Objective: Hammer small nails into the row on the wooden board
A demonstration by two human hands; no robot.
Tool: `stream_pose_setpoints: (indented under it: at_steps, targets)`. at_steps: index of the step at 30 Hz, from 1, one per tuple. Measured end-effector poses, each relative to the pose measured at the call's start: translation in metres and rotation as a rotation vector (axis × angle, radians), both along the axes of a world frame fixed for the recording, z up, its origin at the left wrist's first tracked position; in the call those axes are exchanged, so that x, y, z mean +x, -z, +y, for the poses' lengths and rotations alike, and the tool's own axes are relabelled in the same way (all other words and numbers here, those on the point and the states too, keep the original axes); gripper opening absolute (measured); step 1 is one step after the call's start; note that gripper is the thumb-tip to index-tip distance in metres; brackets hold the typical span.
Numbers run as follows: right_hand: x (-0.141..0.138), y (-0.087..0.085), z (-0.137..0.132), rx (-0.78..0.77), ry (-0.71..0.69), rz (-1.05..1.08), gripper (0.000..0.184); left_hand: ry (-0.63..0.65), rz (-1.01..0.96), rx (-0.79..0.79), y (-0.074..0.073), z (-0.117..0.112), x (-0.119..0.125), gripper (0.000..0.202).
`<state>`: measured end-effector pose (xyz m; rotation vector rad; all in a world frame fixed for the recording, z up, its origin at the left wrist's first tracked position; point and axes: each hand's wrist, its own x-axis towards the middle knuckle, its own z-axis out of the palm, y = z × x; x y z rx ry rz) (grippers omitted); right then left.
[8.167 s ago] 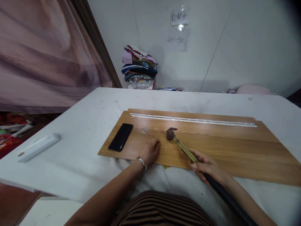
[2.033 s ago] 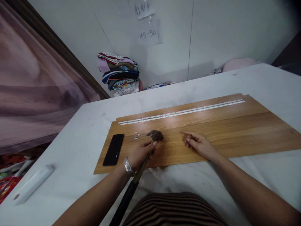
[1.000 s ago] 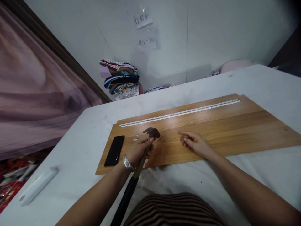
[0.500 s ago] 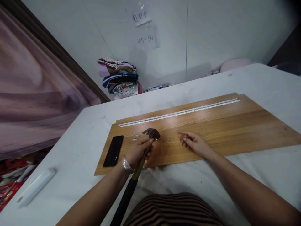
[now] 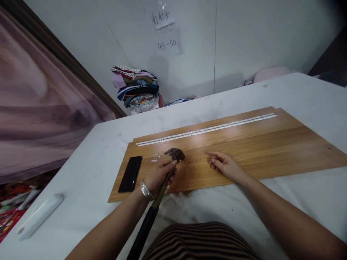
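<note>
My left hand (image 5: 160,174) is wrapped around a claw hammer (image 5: 177,154), high on the handle just below the head. The dark head rests over the wooden board (image 5: 244,144), and the black grip points down toward my body. A row of small dark dots (image 5: 196,159), nail heads or holes, runs across the board from the hammer head to my right hand (image 5: 221,162). The right index finger is stretched out above the row's right end, while the other fingers curl in. Nothing shows in that hand. Several loose nails (image 5: 155,157) lie left of the hammer head.
A black phone (image 5: 130,174) lies on the board's left end. Two pale measuring strips (image 5: 206,130) run along its far side. On the white table (image 5: 86,169) lies a white oblong object (image 5: 40,216). Folded clothes (image 5: 138,88) are stacked by the wall.
Both hands and the hammer keep nearly the same place on the board. The view has shifted very slightly.
</note>
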<state>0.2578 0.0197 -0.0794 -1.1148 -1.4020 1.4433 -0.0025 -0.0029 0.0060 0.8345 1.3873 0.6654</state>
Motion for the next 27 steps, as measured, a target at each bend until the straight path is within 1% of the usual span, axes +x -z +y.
stream_pose_setpoints:
  at_steps: [6, 12, 18, 23, 27]
  targets:
    - [-0.0001, -0.0037, -0.001, -0.009, 0.007, -0.003, 0.04, 0.011, 0.021, -0.024, 0.0089, 0.0001, -0.0012, 0.052]
    - [-0.0003, -0.0024, -0.0008, -0.006, 0.013, -0.011, 0.038, -0.002, -0.011, -0.01, 0.0052, 0.0003, -0.0015, 0.052]
    - [-0.002, -0.0021, -0.0005, -0.022, 0.065, 0.001, 0.038, -0.004, 0.003, -0.009, 0.0097, 0.0009, -0.0034, 0.055]
    - [-0.0027, 0.0011, -0.0008, -0.017, 0.124, -0.01, 0.035, -0.011, 0.002, -0.039, 0.0031, 0.0004, -0.0028, 0.056]
    - [-0.0018, 0.0042, -0.001, -0.01, 0.138, -0.063, 0.035, -0.001, -0.006, -0.009, 0.0013, 0.0006, -0.0024, 0.054]
